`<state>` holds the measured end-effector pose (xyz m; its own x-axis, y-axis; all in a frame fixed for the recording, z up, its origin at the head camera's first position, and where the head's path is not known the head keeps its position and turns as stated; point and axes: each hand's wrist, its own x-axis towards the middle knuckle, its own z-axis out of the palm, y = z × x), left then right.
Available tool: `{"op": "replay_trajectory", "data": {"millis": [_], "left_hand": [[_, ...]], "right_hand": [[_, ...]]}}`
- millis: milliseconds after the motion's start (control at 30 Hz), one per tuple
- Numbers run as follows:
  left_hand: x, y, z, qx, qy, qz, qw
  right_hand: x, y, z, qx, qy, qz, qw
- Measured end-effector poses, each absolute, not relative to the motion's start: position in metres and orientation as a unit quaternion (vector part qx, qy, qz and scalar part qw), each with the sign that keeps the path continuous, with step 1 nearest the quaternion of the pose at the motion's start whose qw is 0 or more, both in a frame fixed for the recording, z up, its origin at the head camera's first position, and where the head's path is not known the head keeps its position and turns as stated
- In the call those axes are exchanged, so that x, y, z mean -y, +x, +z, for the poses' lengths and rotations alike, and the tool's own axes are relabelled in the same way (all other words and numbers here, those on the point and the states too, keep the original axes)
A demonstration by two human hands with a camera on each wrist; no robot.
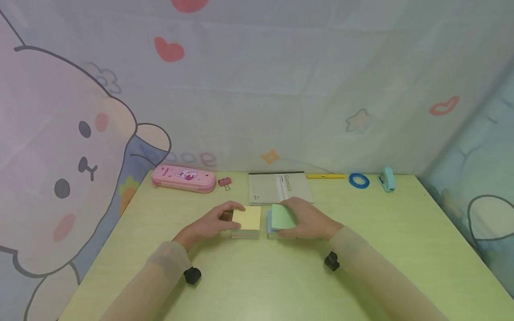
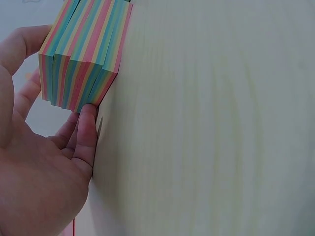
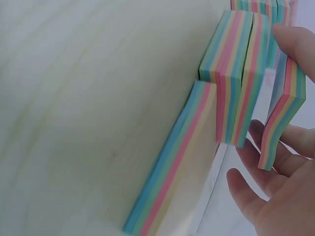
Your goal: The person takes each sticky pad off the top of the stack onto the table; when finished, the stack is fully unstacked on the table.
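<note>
On the left of the middle, a stack of sticky note pads (image 1: 250, 218) with a yellow top shows striped coloured edges. My left hand (image 1: 213, 220) grips it at its left side, the thumb by the near edge and a finger by the far edge. To its right is another stack of pads (image 3: 231, 54). Over that stack my right hand (image 1: 308, 219) pinches a thin sticky note pad (image 1: 283, 217) with a green top. That pad is tilted and apart from the stack in the right wrist view. A low pad (image 3: 172, 162) lies beside the right stack.
Behind the stacks lies a notebook (image 1: 265, 189). Along the table's back edge are a pink pencil case (image 1: 184, 178), a red binder clip (image 1: 225, 182), a yellow pencil-like stick (image 1: 326, 176), a blue tape roll (image 1: 352, 183) and a teal stapler (image 1: 387, 179). A printed curtain (image 1: 241, 89) hangs behind.
</note>
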<state>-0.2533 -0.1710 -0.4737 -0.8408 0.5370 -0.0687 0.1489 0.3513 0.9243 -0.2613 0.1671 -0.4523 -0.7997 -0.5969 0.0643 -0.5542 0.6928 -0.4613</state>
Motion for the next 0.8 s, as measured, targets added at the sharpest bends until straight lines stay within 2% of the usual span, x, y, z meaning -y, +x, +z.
{"op": "replay_trajectory", "data": {"millis": [300, 800], "left_hand": [[0.172, -0.252, -0.474, -0.800, 0.223, 0.526, 0.180], [0.172, -0.250, -0.471, -0.803, 0.211, 0.525, 0.188]], "right_hand": [[-0.196, -0.259, -0.441, -0.923, -0.285, -0.256, 0.031], [-0.293, -0.254, -0.441, -0.931, -0.255, -0.262, 0.019]]}}
